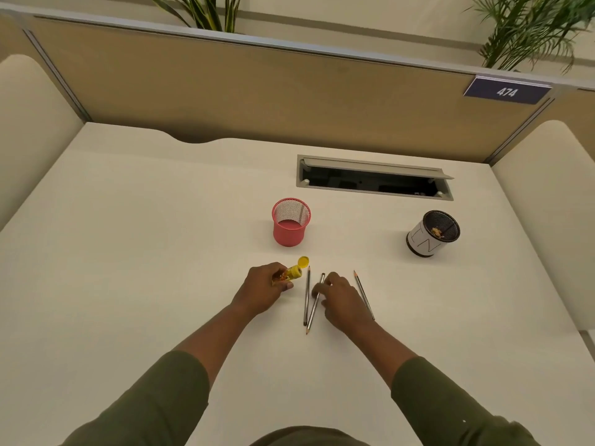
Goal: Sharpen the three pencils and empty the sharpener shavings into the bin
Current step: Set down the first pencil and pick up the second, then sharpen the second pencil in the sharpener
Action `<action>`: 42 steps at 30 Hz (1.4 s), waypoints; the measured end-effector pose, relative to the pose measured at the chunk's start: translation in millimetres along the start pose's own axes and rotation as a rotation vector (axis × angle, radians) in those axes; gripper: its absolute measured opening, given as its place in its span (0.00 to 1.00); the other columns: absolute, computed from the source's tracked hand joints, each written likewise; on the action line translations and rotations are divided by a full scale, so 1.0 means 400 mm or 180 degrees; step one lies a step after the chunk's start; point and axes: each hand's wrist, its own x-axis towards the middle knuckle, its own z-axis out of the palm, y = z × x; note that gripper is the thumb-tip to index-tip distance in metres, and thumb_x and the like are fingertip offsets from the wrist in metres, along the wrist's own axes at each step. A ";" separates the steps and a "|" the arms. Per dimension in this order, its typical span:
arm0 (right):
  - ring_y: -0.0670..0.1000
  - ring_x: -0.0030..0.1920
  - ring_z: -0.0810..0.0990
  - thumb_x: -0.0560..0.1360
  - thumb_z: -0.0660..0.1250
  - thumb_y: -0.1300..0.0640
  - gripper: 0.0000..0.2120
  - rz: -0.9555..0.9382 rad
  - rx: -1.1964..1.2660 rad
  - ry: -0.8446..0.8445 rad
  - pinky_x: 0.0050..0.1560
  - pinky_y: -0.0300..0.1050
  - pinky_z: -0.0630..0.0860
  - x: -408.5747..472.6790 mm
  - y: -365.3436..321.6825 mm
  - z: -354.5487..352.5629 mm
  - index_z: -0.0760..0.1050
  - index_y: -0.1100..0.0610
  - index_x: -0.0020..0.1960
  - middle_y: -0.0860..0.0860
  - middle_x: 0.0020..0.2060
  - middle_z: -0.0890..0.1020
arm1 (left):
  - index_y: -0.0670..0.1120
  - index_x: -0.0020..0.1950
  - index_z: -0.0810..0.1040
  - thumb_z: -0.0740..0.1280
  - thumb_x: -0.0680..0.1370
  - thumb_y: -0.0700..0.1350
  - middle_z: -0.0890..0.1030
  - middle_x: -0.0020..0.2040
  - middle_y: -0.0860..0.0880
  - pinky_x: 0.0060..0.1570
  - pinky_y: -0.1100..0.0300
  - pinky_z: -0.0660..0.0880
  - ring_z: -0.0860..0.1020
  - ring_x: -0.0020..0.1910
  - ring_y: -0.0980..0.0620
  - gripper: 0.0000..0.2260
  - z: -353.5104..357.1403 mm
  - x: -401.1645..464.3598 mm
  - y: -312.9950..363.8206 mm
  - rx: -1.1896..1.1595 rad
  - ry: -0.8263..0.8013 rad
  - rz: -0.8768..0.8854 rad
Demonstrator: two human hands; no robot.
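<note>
The left hand point(264, 289) grips the yellow plastic sharpener point(291, 272) (lid open); the right hand point(341, 297) pinches the middle grey pencil point(315, 304) on the white table point(161, 220). Next, probably, lift and insert it.

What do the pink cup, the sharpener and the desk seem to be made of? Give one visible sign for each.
Pink cup: likely painted metal mesh; a fine grid shows inside its upper wall.
Sharpener: probably glossy yellow plastic; its see-through body shows shavings, and its round lid stands flipped open.
Desk: seemingly matte cream laminate; smooth, even, without grain.
</note>
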 end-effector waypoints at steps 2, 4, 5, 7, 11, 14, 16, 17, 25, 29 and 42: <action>0.56 0.45 0.75 0.71 0.67 0.65 0.13 -0.0370 -0.0195 0.0003 0.38 0.47 0.71 -0.009 0.016 -0.003 0.79 0.52 0.51 0.53 0.48 0.75 | 0.45 0.50 0.79 0.73 0.72 0.44 0.81 0.44 0.47 0.43 0.59 0.70 0.77 0.43 0.48 0.09 0.001 -0.003 0.007 0.0009 0.0002 -0.0006; 0.57 0.43 0.75 0.70 0.68 0.65 0.10 -0.0531 -0.0277 0.0030 0.36 0.48 0.73 -0.016 0.036 -0.008 0.80 0.53 0.47 0.53 0.45 0.76 | 0.45 0.50 0.80 0.73 0.72 0.43 0.81 0.44 0.48 0.42 0.60 0.70 0.77 0.43 0.49 0.08 0.002 -0.008 0.018 0.0018 0.0009 0.0000; 0.56 0.42 0.76 0.70 0.69 0.65 0.09 -0.0582 -0.0294 0.0033 0.36 0.48 0.74 -0.018 0.048 -0.009 0.80 0.52 0.46 0.52 0.44 0.76 | 0.45 0.50 0.80 0.73 0.72 0.43 0.81 0.43 0.48 0.41 0.61 0.70 0.77 0.43 0.50 0.08 0.003 -0.011 0.023 0.0019 0.0013 0.0000; 0.55 0.40 0.76 0.69 0.70 0.64 0.08 -0.0690 -0.0318 0.0102 0.34 0.47 0.73 -0.024 0.071 -0.012 0.80 0.52 0.44 0.51 0.43 0.76 | 0.45 0.49 0.79 0.73 0.72 0.43 0.81 0.42 0.49 0.39 0.65 0.70 0.76 0.41 0.51 0.07 0.005 -0.018 0.033 0.0007 0.0032 -0.0001; 0.52 0.43 0.75 0.70 0.72 0.62 0.10 -0.0520 -0.0005 0.0498 0.38 0.45 0.68 -0.040 0.106 -0.028 0.79 0.48 0.44 0.47 0.44 0.77 | 0.46 0.49 0.80 0.73 0.72 0.43 0.81 0.43 0.49 0.38 0.65 0.70 0.77 0.42 0.51 0.07 0.008 -0.031 0.050 0.0043 0.0096 0.0023; 0.46 0.51 0.71 0.76 0.67 0.57 0.07 -0.0116 0.0278 0.0559 0.47 0.46 0.59 -0.057 0.119 -0.059 0.77 0.45 0.47 0.41 0.47 0.79 | 0.46 0.49 0.80 0.73 0.71 0.43 0.81 0.42 0.49 0.39 0.63 0.69 0.76 0.42 0.51 0.08 0.011 -0.036 0.062 0.0044 0.0144 0.0026; 0.44 0.54 0.70 0.78 0.64 0.56 0.07 0.0026 0.0521 0.0555 0.48 0.46 0.55 -0.071 0.125 -0.086 0.76 0.44 0.48 0.40 0.45 0.79 | 0.46 0.49 0.80 0.73 0.71 0.42 0.81 0.43 0.50 0.41 0.62 0.69 0.76 0.42 0.51 0.08 0.016 -0.038 0.075 0.0051 0.0156 0.0053; 0.44 0.53 0.70 0.79 0.63 0.56 0.07 0.0077 0.0672 0.0559 0.48 0.46 0.54 -0.078 0.126 -0.099 0.75 0.45 0.48 0.41 0.44 0.80 | 0.46 0.49 0.80 0.73 0.71 0.42 0.80 0.43 0.50 0.42 0.62 0.69 0.76 0.42 0.52 0.08 0.019 -0.038 0.082 0.0058 0.0160 0.0082; 0.47 0.44 0.79 0.77 0.63 0.53 0.07 0.0589 0.1941 0.0562 0.50 0.52 0.75 -0.117 0.165 -0.149 0.75 0.41 0.44 0.41 0.39 0.82 | 0.46 0.49 0.80 0.73 0.71 0.40 0.81 0.42 0.51 0.40 0.66 0.70 0.77 0.41 0.54 0.08 0.060 -0.039 0.163 0.0022 0.0213 0.0195; 0.44 0.41 0.78 0.77 0.63 0.52 0.06 0.0548 0.1775 0.0565 0.51 0.55 0.75 -0.129 0.195 -0.166 0.76 0.42 0.44 0.41 0.38 0.82 | 0.46 0.50 0.80 0.73 0.71 0.41 0.82 0.45 0.48 0.45 0.60 0.72 0.78 0.44 0.50 0.09 0.076 -0.036 0.190 0.0119 0.0205 0.0239; 0.52 0.46 0.75 0.77 0.66 0.58 0.07 -0.0942 0.0189 0.1216 0.42 0.44 0.76 -0.143 0.217 -0.221 0.77 0.58 0.54 0.52 0.44 0.77 | 0.42 0.55 0.80 0.73 0.72 0.40 0.82 0.48 0.44 0.47 0.59 0.72 0.77 0.47 0.48 0.13 0.091 -0.036 0.218 0.0810 0.0140 0.0604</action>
